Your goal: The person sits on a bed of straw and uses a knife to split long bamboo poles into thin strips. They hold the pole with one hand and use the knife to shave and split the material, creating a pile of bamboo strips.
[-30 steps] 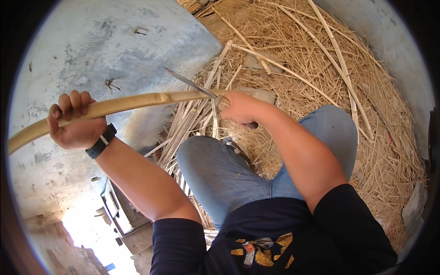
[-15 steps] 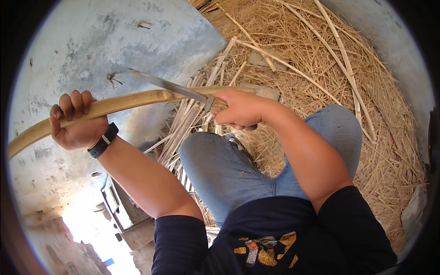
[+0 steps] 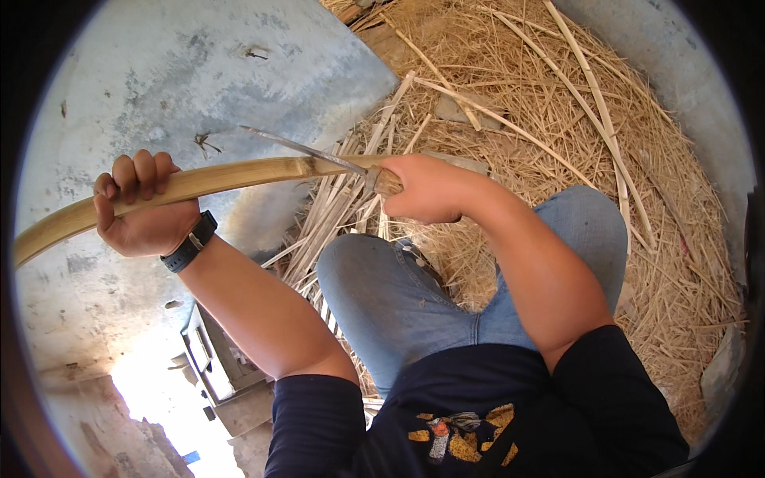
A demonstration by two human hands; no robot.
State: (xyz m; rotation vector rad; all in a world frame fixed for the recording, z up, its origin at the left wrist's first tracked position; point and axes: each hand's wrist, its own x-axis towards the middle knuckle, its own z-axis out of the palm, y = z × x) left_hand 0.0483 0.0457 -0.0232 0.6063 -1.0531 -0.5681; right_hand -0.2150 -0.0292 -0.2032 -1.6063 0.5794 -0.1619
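A long split bamboo strip [image 3: 239, 175] arcs from the left rim across to my right hand, with a darker node on its upper side. My left hand [image 3: 143, 207], wearing a black watch, is wrapped round it with the fingers over the top. My right hand [image 3: 430, 187] is closed round the wooden handle of a large knife [image 3: 299, 146]. The blade points up and left and crosses the strip just right of the node. It shows as a narrow sliver. The strip's far end is hidden behind my right hand.
Shavings and straw [image 3: 542, 103] cover the ground, with long bamboo strips [image 3: 598, 119] lying on them. A pile of thin slats [image 3: 343, 195] lies beyond my left knee. A flat block [image 3: 458, 162] sits behind my right hand. A blue-grey wall [image 3: 159, 88] rises at the left.
The blade has turned from its broad side to nearly edge-on. My right hand has moved slightly right with the knife. My left hand and the strip have shifted a little right in the view.
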